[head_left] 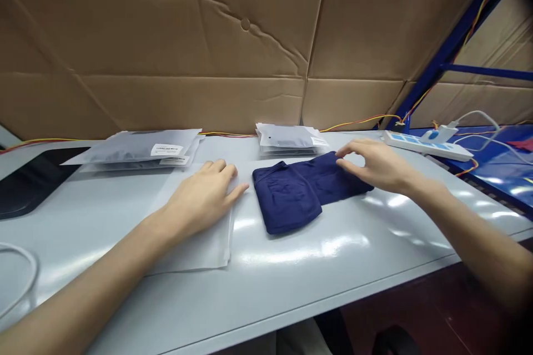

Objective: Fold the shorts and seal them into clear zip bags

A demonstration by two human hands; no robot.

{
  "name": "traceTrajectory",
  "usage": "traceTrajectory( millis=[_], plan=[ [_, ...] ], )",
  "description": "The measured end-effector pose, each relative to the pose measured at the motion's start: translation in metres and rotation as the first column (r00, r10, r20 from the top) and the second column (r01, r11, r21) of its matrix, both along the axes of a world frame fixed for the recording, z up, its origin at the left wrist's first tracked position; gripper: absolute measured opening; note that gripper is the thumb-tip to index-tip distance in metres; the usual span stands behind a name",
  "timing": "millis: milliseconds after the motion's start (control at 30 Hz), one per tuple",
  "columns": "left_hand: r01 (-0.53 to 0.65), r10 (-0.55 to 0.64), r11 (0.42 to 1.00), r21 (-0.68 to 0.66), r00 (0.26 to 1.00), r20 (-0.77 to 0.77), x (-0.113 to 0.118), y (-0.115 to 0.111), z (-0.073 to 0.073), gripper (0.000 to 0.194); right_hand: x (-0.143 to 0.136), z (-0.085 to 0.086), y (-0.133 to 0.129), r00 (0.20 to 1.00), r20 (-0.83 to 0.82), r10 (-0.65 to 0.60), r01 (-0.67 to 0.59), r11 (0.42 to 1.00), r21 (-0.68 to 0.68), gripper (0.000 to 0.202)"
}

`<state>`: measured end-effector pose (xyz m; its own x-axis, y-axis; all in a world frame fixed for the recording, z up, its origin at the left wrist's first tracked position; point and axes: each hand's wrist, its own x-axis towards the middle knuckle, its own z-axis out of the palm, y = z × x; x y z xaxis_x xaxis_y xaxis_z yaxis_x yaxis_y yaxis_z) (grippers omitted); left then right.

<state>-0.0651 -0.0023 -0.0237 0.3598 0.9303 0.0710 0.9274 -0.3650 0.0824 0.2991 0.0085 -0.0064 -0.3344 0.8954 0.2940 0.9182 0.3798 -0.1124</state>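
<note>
A navy blue cloth garment (287, 197), partly folded over on itself, lies in the middle of the table. Its left part is a thicker folded block, and a flatter strip runs out to the right. Over the right end of that strip is my right hand (372, 163), thumb and forefinger apart; whether it touches the cloth I cannot tell. My left hand (204, 197) rests to the left of the garment, thumb stretched out and fingers loosely bent, on flat frosted plastic bags (204, 252). Nothing shows in its grasp.
Filled frosted bags with white labels (129, 147) lie at the back left, near a black flat panel (37, 177). Another small stack of bags (287, 137) is behind the garment. A power strip (428, 145) with cables sits at the right, before a cardboard wall (200, 39).
</note>
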Motion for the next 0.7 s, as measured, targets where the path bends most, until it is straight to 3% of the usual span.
traceTrajectory(
  millis=[67, 133, 233, 333, 433, 533, 700],
  plan=[
    [-0.008, 0.008, 1.0, -0.009, 1.0, 0.004, -0.001, 0.001, -0.001, 0.045, -0.009, -0.014, 0.006, 0.985, 0.006, 0.173, -0.173, 0.985, -0.016, 0.022],
    [-0.018, 0.018, 1.0, -0.025, 1.0, 0.004, -0.002, 0.002, -0.002, 0.044, -0.016, -0.028, 0.012, 0.975, 0.002, 0.223, -0.223, 0.974, -0.03, 0.019],
    [-0.035, 0.035, 0.999, 0.015, 0.999, -0.002, 0.001, 0.003, -0.002, 0.045, -0.024, -0.042, 0.016, 0.983, -0.062, 0.171, -0.173, 0.984, -0.029, 0.016],
    [-0.012, 0.012, 0.988, 0.153, 1.0, -0.001, 0.01, -0.003, -0.001, 0.044, -0.037, -0.047, 0.014, 0.993, -0.07, 0.092, -0.094, 0.995, -0.024, 0.015],
    [0.143, -0.159, 0.95, 0.279, 0.987, 0.037, 0.025, -0.015, 0.0, 0.039, -0.058, -0.05, 0.011, 0.999, -0.038, 0.03, -0.03, 0.999, 0.011, 0.017],
    [0.298, -0.322, 0.899, 0.32, 0.947, 0.022, 0.038, -0.026, -0.004, 0.035, -0.079, -0.052, 0.01, 1.0, -0.013, -0.016, 0.017, 0.999, 0.051, 0.02],
    [0.335, -0.333, 0.881, 0.335, 0.941, -0.065, 0.045, -0.025, -0.014, 0.021, -0.092, -0.052, 0.01, 0.999, -0.048, -0.01, 0.012, 0.999, 0.04, 0.019]
  ],
)
